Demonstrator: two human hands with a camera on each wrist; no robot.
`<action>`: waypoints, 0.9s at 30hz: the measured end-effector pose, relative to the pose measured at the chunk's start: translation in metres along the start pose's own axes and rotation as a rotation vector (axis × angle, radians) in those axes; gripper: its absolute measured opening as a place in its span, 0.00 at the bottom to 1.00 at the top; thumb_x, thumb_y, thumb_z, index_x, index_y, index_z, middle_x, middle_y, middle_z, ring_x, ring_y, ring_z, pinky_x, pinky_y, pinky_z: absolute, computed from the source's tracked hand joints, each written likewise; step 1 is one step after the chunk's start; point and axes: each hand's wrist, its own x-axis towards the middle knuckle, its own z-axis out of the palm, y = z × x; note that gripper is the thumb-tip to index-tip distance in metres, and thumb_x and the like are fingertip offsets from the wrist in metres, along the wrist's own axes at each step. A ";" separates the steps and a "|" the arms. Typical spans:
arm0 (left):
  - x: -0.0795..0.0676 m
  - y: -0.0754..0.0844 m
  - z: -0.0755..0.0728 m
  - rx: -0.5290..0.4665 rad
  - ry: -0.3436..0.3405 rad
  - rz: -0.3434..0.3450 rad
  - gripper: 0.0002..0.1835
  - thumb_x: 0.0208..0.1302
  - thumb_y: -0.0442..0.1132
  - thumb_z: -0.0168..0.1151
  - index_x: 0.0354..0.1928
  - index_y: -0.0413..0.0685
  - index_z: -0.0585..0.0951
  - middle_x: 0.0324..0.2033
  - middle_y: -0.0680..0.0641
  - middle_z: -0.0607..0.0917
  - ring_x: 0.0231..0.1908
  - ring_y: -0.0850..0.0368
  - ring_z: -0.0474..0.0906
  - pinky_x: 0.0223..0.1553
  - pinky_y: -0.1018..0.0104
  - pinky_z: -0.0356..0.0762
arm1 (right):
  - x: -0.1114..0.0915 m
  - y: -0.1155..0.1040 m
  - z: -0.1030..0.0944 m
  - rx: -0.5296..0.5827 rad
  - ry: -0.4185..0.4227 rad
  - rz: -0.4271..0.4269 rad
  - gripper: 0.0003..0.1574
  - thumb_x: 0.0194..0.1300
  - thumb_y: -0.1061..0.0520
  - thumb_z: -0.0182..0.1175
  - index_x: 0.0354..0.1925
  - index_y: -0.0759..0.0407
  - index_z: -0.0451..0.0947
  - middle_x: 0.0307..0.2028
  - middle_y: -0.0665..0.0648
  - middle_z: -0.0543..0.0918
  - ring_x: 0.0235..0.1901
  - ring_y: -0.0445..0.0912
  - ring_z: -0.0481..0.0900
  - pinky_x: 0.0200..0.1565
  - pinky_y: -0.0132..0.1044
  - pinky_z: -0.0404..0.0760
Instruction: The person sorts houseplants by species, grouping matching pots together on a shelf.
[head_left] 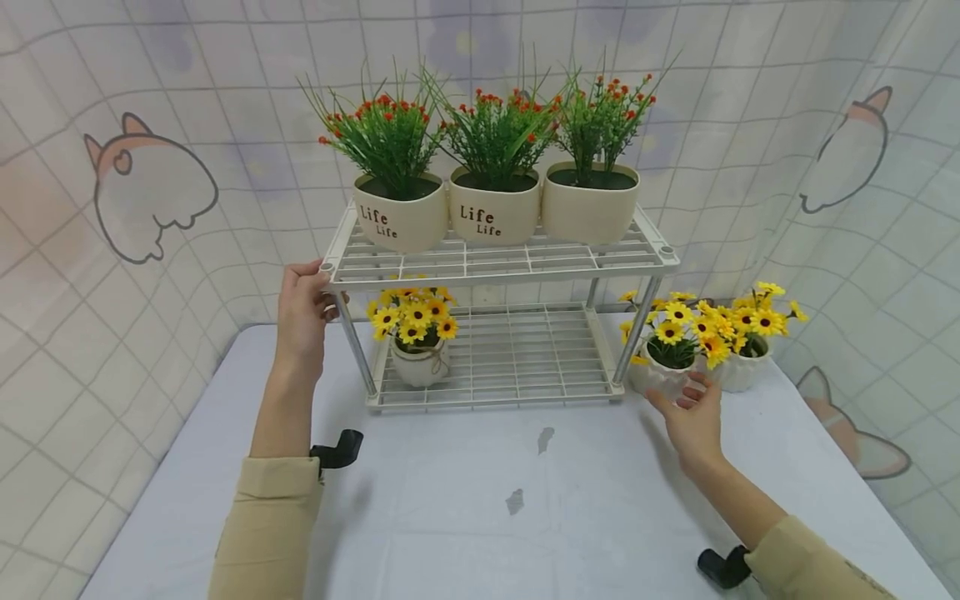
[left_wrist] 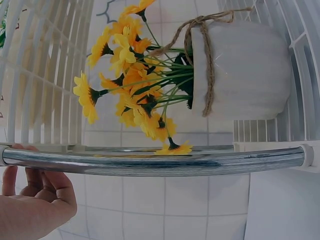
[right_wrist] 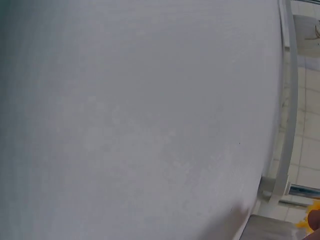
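My left hand (head_left: 302,321) grips the upper left front corner of a two-tier white wire rack (head_left: 480,275). In the left wrist view its curled fingers lie behind the rack's metal post (left_wrist: 160,164). At the rack's right side, my right hand (head_left: 693,421) holds a white pot of yellow artificial flowers (head_left: 660,377), thumb in front and fingers at its right. Close behind stands another white flower pot (head_left: 742,372). A twine-tied white pot (head_left: 422,367) of yellow flowers sits on the lower shelf's left. In the right wrist view, only a fingertip (right_wrist: 314,220) shows.
Three cream pots stand side by side on the top shelf: left (head_left: 400,217), middle (head_left: 495,210) and right (head_left: 590,207), each with red-flowered greenery. The white-covered table (head_left: 442,500) bears two grey patches. A checked curtain (head_left: 247,92) hangs behind and at both sides.
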 end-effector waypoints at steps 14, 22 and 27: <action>-0.001 0.000 0.001 -0.002 0.006 -0.006 0.11 0.77 0.43 0.41 0.55 0.52 0.70 0.50 0.44 0.79 0.41 0.55 0.73 0.45 0.61 0.65 | 0.026 -0.005 0.005 0.152 0.031 -0.004 0.67 0.69 0.51 0.68 0.80 0.53 0.27 0.78 0.65 0.46 0.78 0.56 0.46 0.72 0.49 0.59; -0.001 0.000 0.001 0.004 0.009 0.001 0.12 0.77 0.44 0.41 0.55 0.52 0.70 0.51 0.43 0.79 0.41 0.55 0.73 0.45 0.61 0.65 | 0.041 -0.007 0.017 0.260 0.099 -0.128 0.67 0.64 0.64 0.70 0.79 0.52 0.30 0.79 0.59 0.46 0.78 0.48 0.46 0.73 0.35 0.49; -0.001 0.001 0.002 0.005 0.007 0.005 0.11 0.77 0.43 0.42 0.55 0.52 0.70 0.52 0.41 0.79 0.41 0.55 0.73 0.45 0.62 0.65 | 0.047 -0.007 0.021 0.248 0.131 -0.151 0.69 0.61 0.67 0.71 0.79 0.50 0.32 0.79 0.56 0.46 0.78 0.47 0.44 0.73 0.34 0.46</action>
